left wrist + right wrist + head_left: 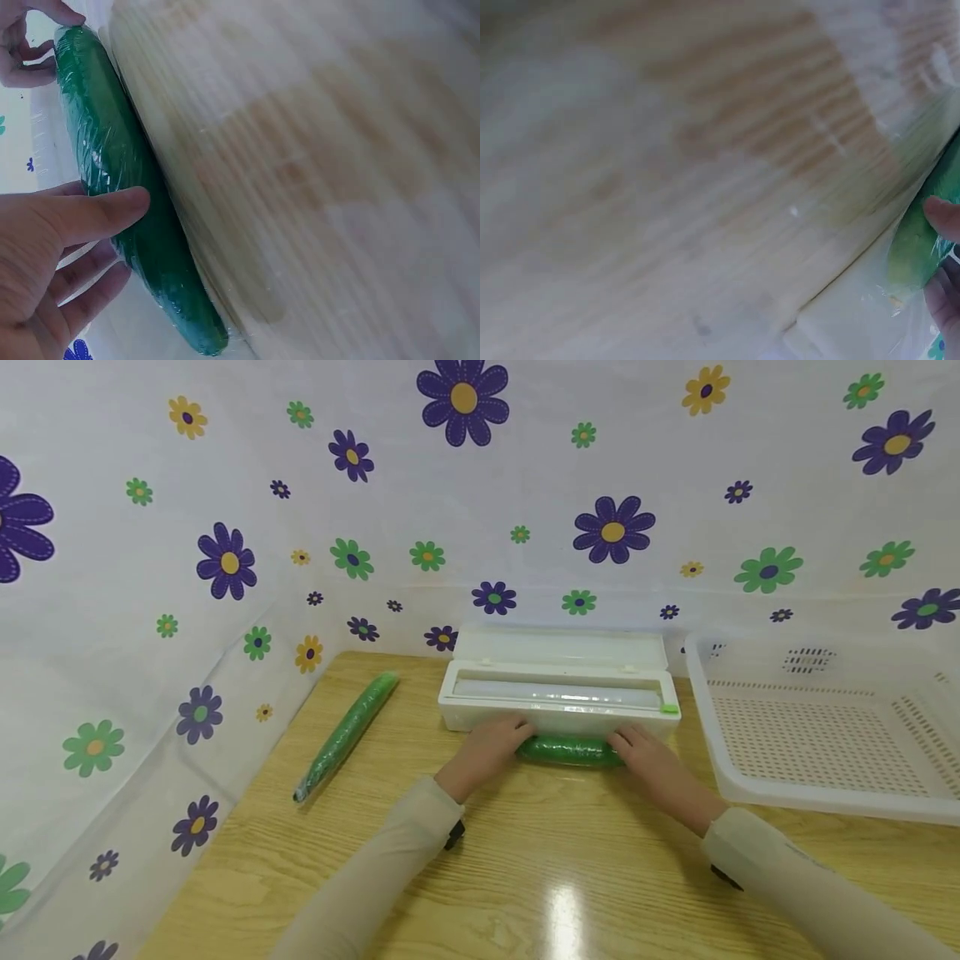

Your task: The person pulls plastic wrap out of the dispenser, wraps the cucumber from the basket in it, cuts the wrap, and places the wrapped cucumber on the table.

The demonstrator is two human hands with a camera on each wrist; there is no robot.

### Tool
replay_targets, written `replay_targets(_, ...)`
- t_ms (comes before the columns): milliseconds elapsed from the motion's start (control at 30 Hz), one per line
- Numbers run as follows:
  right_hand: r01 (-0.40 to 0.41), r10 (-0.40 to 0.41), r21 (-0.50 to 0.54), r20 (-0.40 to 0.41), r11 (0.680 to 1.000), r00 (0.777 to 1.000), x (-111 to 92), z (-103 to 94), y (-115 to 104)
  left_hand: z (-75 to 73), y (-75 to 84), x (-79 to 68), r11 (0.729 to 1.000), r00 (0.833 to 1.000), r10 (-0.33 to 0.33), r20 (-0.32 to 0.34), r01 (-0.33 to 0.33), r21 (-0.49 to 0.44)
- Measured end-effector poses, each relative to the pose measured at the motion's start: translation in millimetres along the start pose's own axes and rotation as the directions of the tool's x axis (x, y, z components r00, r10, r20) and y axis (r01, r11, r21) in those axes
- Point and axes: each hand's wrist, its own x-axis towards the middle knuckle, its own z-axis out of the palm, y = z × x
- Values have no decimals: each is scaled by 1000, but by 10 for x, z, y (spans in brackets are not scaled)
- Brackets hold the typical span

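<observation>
A green cucumber [570,751] in shiny cling film lies crosswise on the table, just in front of a white cling film dispenser [562,720]. My left hand [489,752] holds it toward its left end. In the left wrist view, the thumb lies across the cucumber [105,142] and the fingers curl behind it. Toward the other end, my right hand [660,775] grips it between thumb and fingers, with loose film showing past the tip of the cucumber [911,255] in the right wrist view. The dispenser's lid [562,649] stands raised, and a film roll [555,692] lies inside.
Another film-wrapped cucumber [347,737] lies slanted on the left of the wooden table [525,877]. A white perforated basket [757,789] stands at the right, beside the dispenser. Behind everything hangs a white flowered cloth [525,485], which also runs along the left side.
</observation>
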Motion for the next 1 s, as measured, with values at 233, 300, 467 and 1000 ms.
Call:
replay_targets(233,-188,195,118,-44,975,980,-147,-85,29,-24,21,34,999,1000,-22,20,22,-33)
replay_targets(300,-238,243,110,-30,965,970,-175,-126,36,-27,21,39,999,999,-30,38,31,-34)
replay_targets(467,-348,342,76,88,934,936,-209,-210,69,-27,23,44,999,996,-43,79,45,-19)
replay_targets(1000,-480,426,307,229,822,875,-120,-210,101,-35,19,29,999,996,-33,77,33,-8)
